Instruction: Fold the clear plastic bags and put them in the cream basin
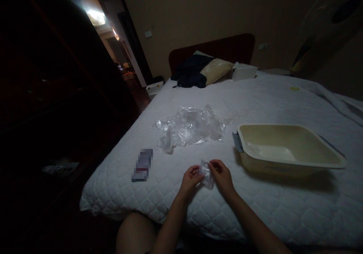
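Observation:
Near the front edge of the bed, my left hand [191, 180] and my right hand [221, 174] pinch a small clear plastic bag [206, 174] from either side. The bag looks crumpled and see-through; whether anything is inside I cannot tell. Beyond my hands lies a loose spread of crumpled clear plastic bags [190, 127] on the white quilted bedspread [113, 193]. To the right of my right hand stands a large cream plastic basin [286, 164] with grey handles; the part of its inside that shows holds nothing.
A blurred-out flat object [142, 165] lies on the bed to the left. Dark clothing [193, 70], a beige pillow [217, 70] and a white box [244, 72] sit by the headboard [241, 44]. A fan [334, 16] stands at the far right. The bed's left side drops to a dark floor.

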`<state>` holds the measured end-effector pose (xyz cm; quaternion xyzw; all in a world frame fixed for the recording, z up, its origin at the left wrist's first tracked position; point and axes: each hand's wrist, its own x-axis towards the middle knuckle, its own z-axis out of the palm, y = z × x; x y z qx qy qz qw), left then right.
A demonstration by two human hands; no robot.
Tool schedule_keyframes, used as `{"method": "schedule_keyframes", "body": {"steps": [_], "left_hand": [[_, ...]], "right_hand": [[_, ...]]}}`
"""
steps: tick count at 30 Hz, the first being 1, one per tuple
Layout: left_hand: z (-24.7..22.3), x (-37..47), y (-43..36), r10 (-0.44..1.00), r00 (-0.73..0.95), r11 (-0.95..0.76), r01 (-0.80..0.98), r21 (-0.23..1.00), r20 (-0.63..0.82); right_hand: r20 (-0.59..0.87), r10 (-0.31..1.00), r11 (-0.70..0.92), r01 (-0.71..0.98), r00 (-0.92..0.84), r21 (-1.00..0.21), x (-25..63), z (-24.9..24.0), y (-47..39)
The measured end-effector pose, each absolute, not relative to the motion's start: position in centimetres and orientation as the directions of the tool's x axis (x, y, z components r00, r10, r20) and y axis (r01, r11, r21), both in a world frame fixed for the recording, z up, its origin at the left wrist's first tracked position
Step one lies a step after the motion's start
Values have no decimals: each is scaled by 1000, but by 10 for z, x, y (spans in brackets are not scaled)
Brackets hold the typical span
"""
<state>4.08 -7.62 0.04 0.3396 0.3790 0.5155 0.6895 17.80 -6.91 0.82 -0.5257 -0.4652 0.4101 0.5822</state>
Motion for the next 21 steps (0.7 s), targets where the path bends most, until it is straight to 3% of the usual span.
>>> {"method": "schedule_keyframes", "body": {"steps": [4,9,21], "left_hand": [[-5,42,-74,975,134,222,-468,856,-179],[-2,42,-75,972,108,233,-454,860,-207],[13,52,-73,956,149,293,-470,832,-252]], "right_hand": [[53,978,67,-64,204,-996,182,5,-67],[-43,998,-33,-208,44,-977,192,6,-65],[-73,995,-56,-208,74,-976,199,17,-63]]}}
